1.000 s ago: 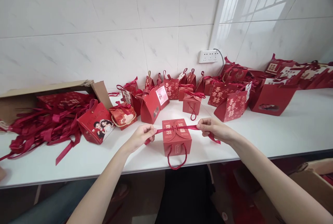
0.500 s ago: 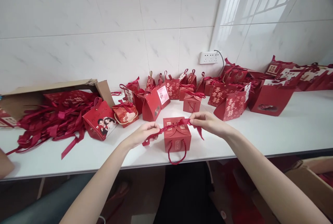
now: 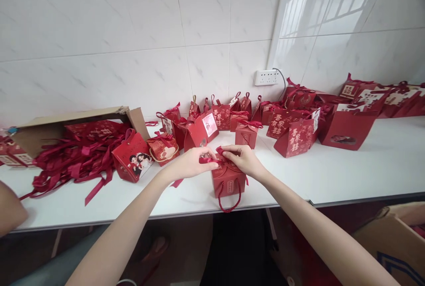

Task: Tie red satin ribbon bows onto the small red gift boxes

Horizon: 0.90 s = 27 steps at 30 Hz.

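Observation:
A small red gift box (image 3: 229, 183) stands upright near the table's front edge, its twisted cord handle (image 3: 229, 209) hanging over the front. Over the top of the box both hands meet at a dark red ribbon (image 3: 206, 160). My left hand (image 3: 195, 162) is closed on the ribbon at the left of the lid, with a loose tail showing below it. My right hand (image 3: 244, 158) pinches a folded piece of the same ribbon above the lid. The fingers partly cover the lid and the middle of the ribbon.
Left on the white table (image 3: 299, 184) lies a cardboard box (image 3: 137, 123) spilling a heap of red ribbons (image 3: 73, 162). Several red gift boxes line the wall below a power strip (image 3: 267, 78). Another person's arm (image 3: 11, 210) shows at far left; an open carton (image 3: 392, 237) is lower right.
My hands have come together over the gift box from either side, bringing the ribbon ends inward. The ribbon was stretched across the lid before. The view has shifted slightly.

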Tool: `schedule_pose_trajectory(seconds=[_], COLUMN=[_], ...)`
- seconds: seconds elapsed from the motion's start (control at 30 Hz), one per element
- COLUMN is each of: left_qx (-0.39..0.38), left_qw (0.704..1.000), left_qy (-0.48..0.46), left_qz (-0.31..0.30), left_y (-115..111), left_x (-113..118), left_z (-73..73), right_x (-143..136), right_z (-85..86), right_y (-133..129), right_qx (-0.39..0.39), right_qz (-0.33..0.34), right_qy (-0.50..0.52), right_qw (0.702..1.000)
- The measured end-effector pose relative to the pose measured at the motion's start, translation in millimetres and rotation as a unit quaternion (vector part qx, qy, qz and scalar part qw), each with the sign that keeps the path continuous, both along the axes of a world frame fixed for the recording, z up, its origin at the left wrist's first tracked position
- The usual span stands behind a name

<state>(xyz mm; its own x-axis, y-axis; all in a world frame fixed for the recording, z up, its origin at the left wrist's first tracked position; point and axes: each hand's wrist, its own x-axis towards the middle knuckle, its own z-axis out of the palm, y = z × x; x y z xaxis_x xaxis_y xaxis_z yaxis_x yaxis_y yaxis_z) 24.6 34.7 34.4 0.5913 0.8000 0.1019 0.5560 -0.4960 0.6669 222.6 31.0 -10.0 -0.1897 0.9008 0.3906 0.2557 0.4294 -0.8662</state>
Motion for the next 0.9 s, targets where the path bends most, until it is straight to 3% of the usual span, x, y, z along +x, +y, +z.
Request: schedule_pose_trajectory(seconds=[0.33, 0.67, 0.77, 0.9], left_qx=[0.133, 0.154, 0.112, 0.072], left_qw=[0.99, 0.981, 0.989, 0.996], left_qy=[0.037, 0.071, 0.035, -0.039], left_qz=[0.011, -0.098, -0.085, -0.021], left_y=[-2.7, 14.3, 25.1, 36.8], left_x=[6.7, 37.3, 39.6, 34.1], left_z=[12.6, 38.5, 35.2, 11.8], right_x=[0.2, 0.0, 0.8, 1.0], right_z=[-5.6, -5.3, -6.6, -8.8], right_y=[-1.3, -1.3, -1.3, -1.2], right_qx=[-0.07, -0.01, -0.006, -0.017], right_qz=[-0.01, -0.016, -0.01, -0.015], right_qy=[0.062, -0.028, -0.034, 0.006], right_qw=[0.996, 0.999, 0.999, 1.0])
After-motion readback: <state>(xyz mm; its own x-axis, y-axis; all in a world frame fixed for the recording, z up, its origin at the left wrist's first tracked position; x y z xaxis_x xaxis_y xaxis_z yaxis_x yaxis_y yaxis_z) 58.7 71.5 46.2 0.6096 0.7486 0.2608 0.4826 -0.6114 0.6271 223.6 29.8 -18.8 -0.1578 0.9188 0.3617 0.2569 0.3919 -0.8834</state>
